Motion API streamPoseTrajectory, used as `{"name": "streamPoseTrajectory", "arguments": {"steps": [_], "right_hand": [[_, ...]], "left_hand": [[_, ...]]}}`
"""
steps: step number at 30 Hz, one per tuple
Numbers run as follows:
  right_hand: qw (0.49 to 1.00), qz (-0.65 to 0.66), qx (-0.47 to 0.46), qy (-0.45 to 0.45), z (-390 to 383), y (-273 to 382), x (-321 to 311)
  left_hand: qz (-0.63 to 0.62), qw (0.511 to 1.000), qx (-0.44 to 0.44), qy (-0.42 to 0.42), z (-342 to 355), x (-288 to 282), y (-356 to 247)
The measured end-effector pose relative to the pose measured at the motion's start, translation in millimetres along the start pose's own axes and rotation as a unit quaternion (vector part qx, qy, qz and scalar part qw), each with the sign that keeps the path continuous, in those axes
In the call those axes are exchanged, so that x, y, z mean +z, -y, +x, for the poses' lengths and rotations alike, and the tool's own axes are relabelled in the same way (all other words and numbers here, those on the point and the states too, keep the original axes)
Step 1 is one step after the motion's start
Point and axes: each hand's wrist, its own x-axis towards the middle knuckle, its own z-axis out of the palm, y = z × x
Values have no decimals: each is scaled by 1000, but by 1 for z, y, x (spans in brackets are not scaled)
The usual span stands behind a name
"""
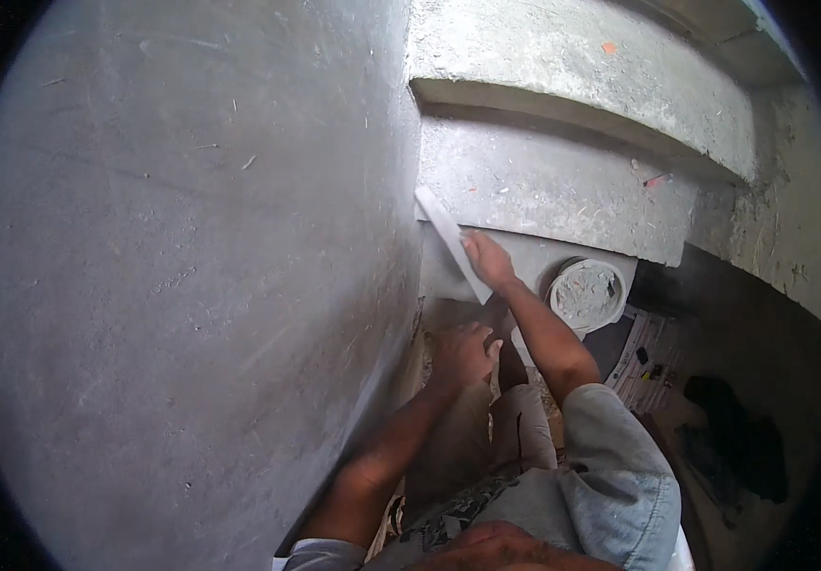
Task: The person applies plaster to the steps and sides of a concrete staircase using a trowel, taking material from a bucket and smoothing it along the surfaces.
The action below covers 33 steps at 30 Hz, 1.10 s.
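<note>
My right hand [486,257] is closed round a long, pale, flat strip or blade [443,214], which slants up-left to the corner where the grey wall [182,219] meets a concrete step [553,190]. My left hand [465,350] is lower, above my legs, with loosely bent fingers, thumb apart and nothing visible in it. Just right of my right forearm stands a round white bucket [586,293] with pale, crusted material inside.
A higher concrete ledge [582,52] with small debris runs above the step, bending into a rough wall [786,190] at the right. At lower right are a pale slatted board [653,366] with small dark items on it and a dark heap of cloth [734,438].
</note>
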Motion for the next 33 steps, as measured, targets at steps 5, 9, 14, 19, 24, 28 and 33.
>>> {"name": "streamPoseTrajectory", "arguments": {"steps": [5,9,14,19,24,28,33], "right_hand": [[989,97,61,-96,-20,-23,-18],[931,174,152,-282,-34,-24,-28],[989,-4,-8,-145,-21,-18,-39],[935,-30,69,-347,-13,-98,-107],[860,46,188,-473,-31,-131,-155],[933,-9,79,-350,-18,-90,-133],[969,-34,45,-243,15,-67,-137]], "left_hand": [[17,999,2,-35,-8,-1,6],[17,999,2,-44,-10,9,18],[31,1000,4,-5,-9,0,4],[21,998,41,-42,-9,15,7],[15,999,38,-34,-9,6,1],[10,999,48,-11,-10,2,-15],[2,992,117,-42,-4,14,-32]]}}
